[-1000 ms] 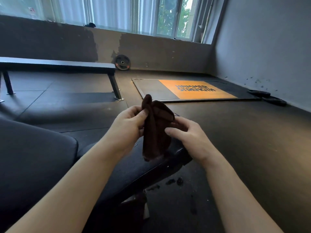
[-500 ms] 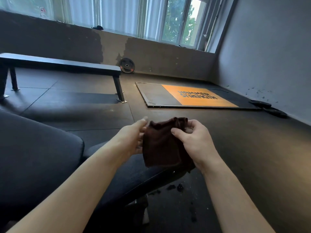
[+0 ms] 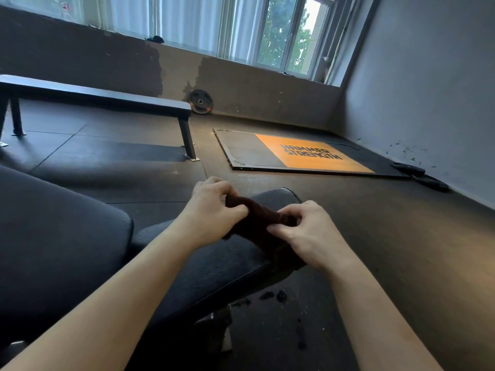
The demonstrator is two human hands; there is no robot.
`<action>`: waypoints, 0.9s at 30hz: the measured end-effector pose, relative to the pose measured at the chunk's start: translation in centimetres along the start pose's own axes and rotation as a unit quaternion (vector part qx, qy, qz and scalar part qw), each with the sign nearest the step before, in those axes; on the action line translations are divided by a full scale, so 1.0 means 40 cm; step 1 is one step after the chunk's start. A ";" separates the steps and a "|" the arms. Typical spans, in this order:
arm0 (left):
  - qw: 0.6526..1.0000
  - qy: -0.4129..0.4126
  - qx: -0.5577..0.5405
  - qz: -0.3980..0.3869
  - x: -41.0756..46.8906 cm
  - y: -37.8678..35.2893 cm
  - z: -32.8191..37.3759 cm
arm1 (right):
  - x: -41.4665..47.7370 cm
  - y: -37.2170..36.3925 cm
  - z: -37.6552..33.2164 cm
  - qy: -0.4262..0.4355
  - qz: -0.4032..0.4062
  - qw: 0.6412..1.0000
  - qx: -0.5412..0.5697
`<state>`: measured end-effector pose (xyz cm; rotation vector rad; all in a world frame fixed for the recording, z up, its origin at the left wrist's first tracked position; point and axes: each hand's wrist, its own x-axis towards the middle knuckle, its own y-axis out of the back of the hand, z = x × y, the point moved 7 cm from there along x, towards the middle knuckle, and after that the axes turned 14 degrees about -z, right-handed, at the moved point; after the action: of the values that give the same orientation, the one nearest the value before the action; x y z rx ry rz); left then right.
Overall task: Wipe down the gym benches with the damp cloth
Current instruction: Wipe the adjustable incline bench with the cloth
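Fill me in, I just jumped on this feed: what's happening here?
A person grips a bunched dark brown cloth with both hands, the left hand and right hand each pinching one end. The cloth lies on the seat end of the near black padded bench and trails over its right edge. The person looks set to wipe that pad. A long black flat bench stands farther back by the window wall.

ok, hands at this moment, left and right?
Left hand: fingers curled, gripping one end of the dark cloth.
Right hand: pinching the cloth's other end, on the bench pad.
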<state>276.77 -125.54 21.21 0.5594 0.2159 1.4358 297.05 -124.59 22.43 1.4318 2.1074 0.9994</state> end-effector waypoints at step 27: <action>0.959 0.113 0.247 0.073 0.053 -0.136 -0.062 | -0.002 -0.022 0.119 -0.146 0.093 0.974 -0.149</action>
<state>280.67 -123.10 16.85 0.8290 0.7436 1.5971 299.70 -123.27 18.62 1.5327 1.5652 1.0483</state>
